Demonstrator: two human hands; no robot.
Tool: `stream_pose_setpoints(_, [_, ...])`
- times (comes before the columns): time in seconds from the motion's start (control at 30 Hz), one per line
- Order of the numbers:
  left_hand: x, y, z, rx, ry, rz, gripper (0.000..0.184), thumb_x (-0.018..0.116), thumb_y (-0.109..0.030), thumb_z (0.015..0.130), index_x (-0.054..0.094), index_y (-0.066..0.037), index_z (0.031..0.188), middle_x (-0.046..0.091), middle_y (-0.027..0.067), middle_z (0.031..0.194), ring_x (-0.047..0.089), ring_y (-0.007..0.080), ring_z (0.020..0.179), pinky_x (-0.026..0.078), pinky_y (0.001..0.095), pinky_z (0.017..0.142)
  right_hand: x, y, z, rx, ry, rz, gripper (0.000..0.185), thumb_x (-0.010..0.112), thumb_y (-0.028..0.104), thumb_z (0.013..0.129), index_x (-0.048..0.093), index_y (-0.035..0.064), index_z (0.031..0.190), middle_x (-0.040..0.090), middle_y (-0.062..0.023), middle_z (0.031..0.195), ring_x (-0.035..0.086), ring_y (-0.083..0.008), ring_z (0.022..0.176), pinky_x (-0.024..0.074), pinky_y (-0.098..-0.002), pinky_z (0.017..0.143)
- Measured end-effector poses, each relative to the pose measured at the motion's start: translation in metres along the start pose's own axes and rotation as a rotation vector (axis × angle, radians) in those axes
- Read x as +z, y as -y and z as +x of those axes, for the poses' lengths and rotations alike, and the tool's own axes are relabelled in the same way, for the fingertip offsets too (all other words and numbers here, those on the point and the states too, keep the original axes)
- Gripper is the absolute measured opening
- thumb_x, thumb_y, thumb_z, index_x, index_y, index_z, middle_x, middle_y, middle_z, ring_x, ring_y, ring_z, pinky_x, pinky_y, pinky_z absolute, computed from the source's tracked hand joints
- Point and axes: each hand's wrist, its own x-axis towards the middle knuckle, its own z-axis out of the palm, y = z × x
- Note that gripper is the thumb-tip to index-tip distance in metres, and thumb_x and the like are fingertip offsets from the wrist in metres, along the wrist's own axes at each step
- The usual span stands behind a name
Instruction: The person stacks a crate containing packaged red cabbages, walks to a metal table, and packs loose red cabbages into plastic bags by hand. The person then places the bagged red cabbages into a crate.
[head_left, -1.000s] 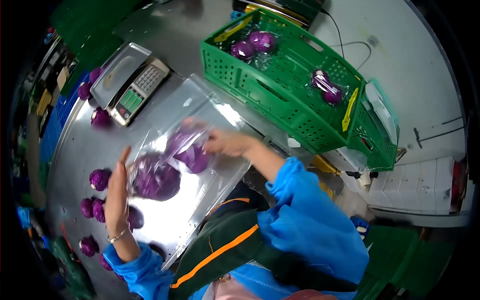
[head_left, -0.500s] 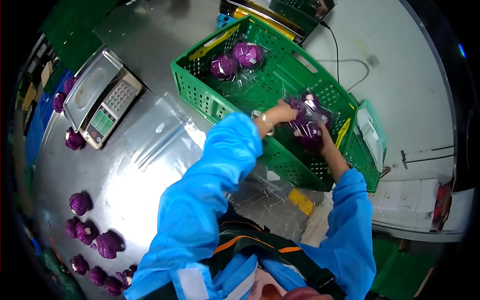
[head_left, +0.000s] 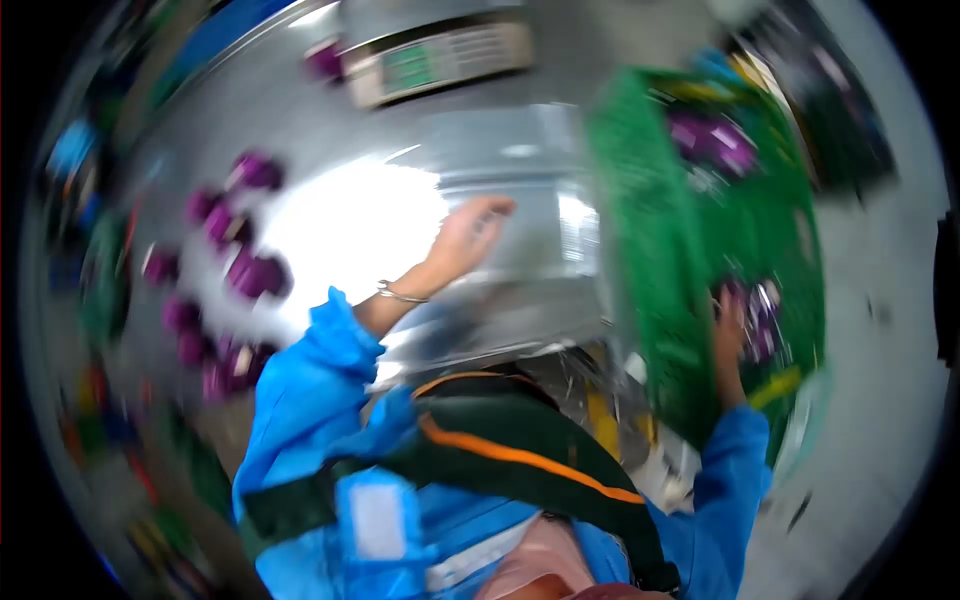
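Observation:
My left hand (head_left: 468,238), a bracelet at its wrist, is over the shiny metal table beside the flat clear plastic bags (head_left: 535,190). Its fingers are loosely bent and apart, with nothing visible in them. Inside the green crate (head_left: 650,240), my right hand (head_left: 730,325) is against the left side of some bagged purple cabbages (head_left: 763,318). Motion smears its fingers, so their grip is unclear. More bagged purple cabbages (head_left: 712,142) lie at the crate's far end.
Several loose purple cabbages (head_left: 257,275) are spread along the table's left side. A scale (head_left: 440,62) with a green display stands at the back, another cabbage (head_left: 325,60) beside it. A dark machine (head_left: 815,100) stands behind the crate.
My left hand has left the bagged cabbages in the crate and moved left over the table. My right hand stays by them. The view has turned left and is blurred.

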Motion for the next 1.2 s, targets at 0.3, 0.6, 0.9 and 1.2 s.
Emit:
stream_pose_setpoints(0.3, [-0.092,0.01,-0.275,-0.576,-0.587,0.524,0.034,0.058,-0.001,0.073,0.055,-0.003,0.107,0.054,0.0153,0.11,0.048,0.0335,0.106,0.038,0.0414,0.093,0.056,-0.241,-0.024,-0.301,-0.205,-0.314,0.056,0.052,0.035,0.084,0.039,0.0142,0.134,0.032,-0.0154,0.14,0.036,-0.0387,0.122,0.0367,-0.0455,0.096])
stream_pose_setpoints(0.6, [-0.196,0.073,-0.307,-0.809,-0.548,0.8,0.086,0.078,-0.024,0.06,0.035,-0.013,0.134,0.032,0.0197,0.134,0.032,0.0377,0.121,0.027,0.0476,0.098,-0.281,0.432,0.22,-0.727,-0.059,0.958,0.084,0.074,0.031,0.069,0.031,0.0091,0.138,0.031,-0.0164,0.139,0.024,-0.0298,0.132,0.0213,-0.0392,0.107])
stream_pose_setpoints(0.9, [-0.197,0.051,-0.281,-0.414,-0.568,0.46,0.044,0.067,-0.007,0.07,0.053,-0.006,0.112,0.053,0.015,0.11,0.049,0.0337,0.106,0.039,0.0426,0.088,-0.277,0.633,0.268,-0.794,0.32,1.055,0.091,0.08,0.042,0.054,0.039,0.0126,0.13,0.047,-0.0213,0.124,0.045,-0.037,0.116,0.0387,-0.0472,0.096])
stream_pose_setpoints(1.2, [-0.025,0.094,-0.201,-0.035,0.305,0.207,0.025,0.062,-0.024,0.077,0.062,-0.008,0.096,0.059,0.0091,0.089,0.056,0.0275,0.081,0.044,0.0391,0.077,-0.251,0.368,0.14,0.446,0.739,3.019,0.084,0.055,0.067,0.068,0.036,0.0184,0.133,0.04,-0.0133,0.134,0.04,-0.0371,0.121,0.0246,-0.0619,0.103])
